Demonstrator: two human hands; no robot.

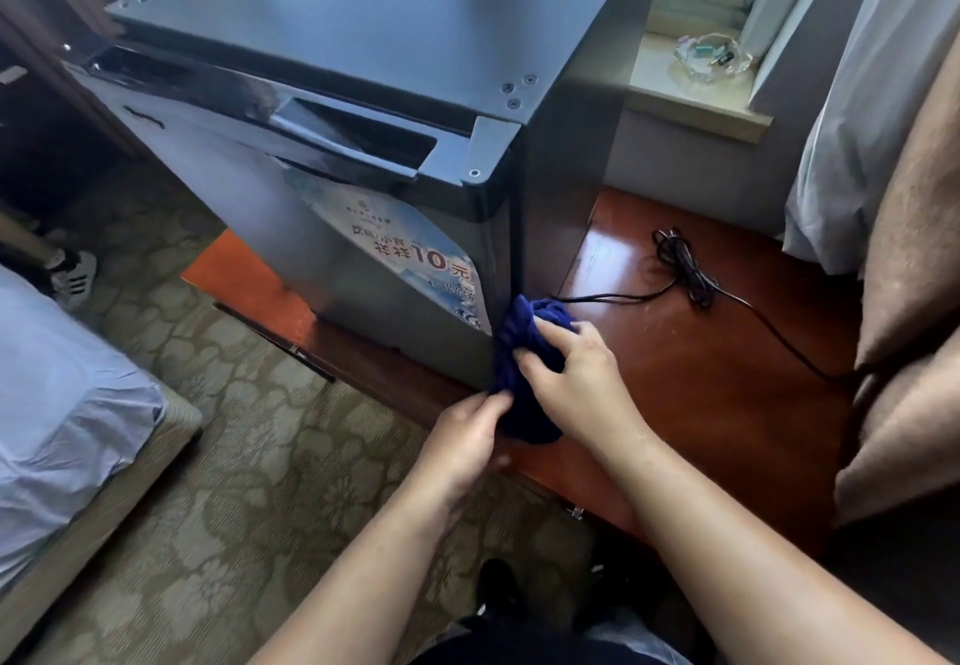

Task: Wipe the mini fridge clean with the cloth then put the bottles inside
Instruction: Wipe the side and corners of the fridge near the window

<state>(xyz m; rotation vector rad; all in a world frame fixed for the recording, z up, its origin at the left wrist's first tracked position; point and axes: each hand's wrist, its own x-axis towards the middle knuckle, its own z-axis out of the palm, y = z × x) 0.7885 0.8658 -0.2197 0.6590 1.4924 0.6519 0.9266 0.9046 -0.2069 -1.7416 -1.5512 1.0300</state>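
Head view: I am pressing the cloth (519, 337) against the corner of the mini fridge (332, 108) beyond my fingers (561, 327), right hand (576, 378) curling over it, left hand (467, 435) pinching its tail so it bunches firm.

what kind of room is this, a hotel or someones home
Most likely a hotel or guest room: a bed with a pale sheet on the left, a mini fridge with a price sticker on its door, patterned carpet, and a curtain by the window.
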